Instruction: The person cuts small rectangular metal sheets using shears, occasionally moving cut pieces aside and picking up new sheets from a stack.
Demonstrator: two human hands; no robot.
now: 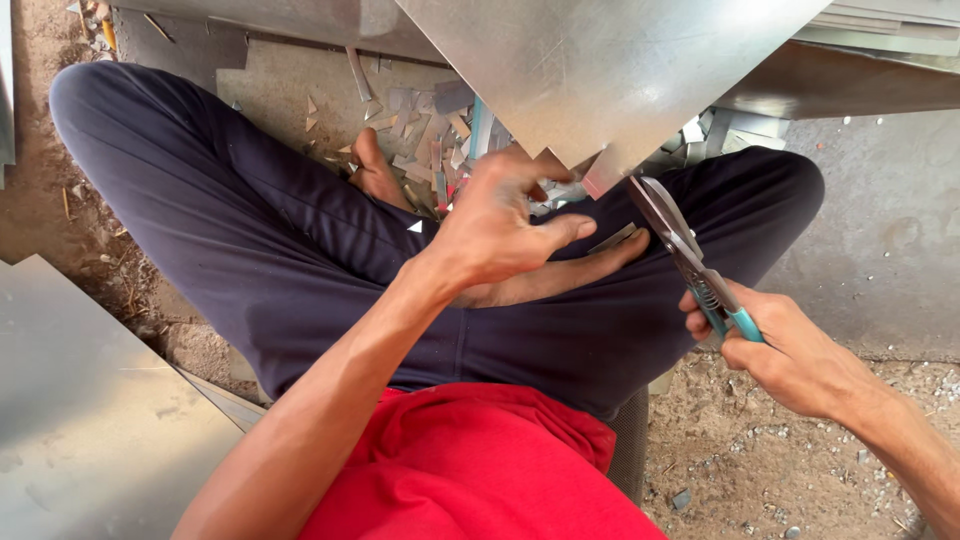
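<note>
Right grip (775, 345) closed round snips (690, 255); left (500, 225) pinching sheet (600, 70).

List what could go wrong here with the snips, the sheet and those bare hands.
1. The left hand grips the metal sheet right beside the tin snips; a slip could nick fingers.
2. The sheet's cut corner may slice the bare palm.
3. Sharp offcuts lie by the bare foot.

I lose most of the metal sheet (600, 70) past the top edge. My left hand (500, 225) hides its own fingertips behind that sheet's corner, and my right hand (790, 350) covers the snips' (680, 245) handle ends.
</note>
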